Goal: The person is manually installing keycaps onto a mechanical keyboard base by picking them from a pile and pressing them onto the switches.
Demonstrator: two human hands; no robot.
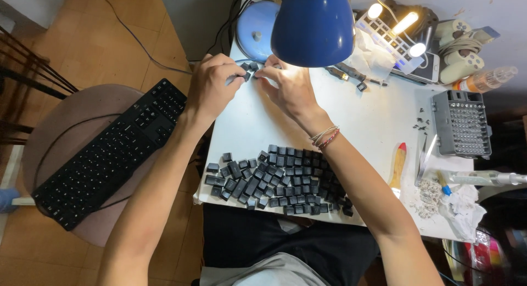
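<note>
Both hands pinch keycaps under lamp [312, 25]: left hand [211, 88] clamps keycap [246, 76]; right hand [288, 85] fingertips closed on another; pile [280, 179] lies nearer the body; step judged sorting; next needs careful placement.

Both hands pinching small black keycaps [250, 72] under blue lamp [312, 25], keycap pile [280, 179] nearer (white table [373, 127])
</note>
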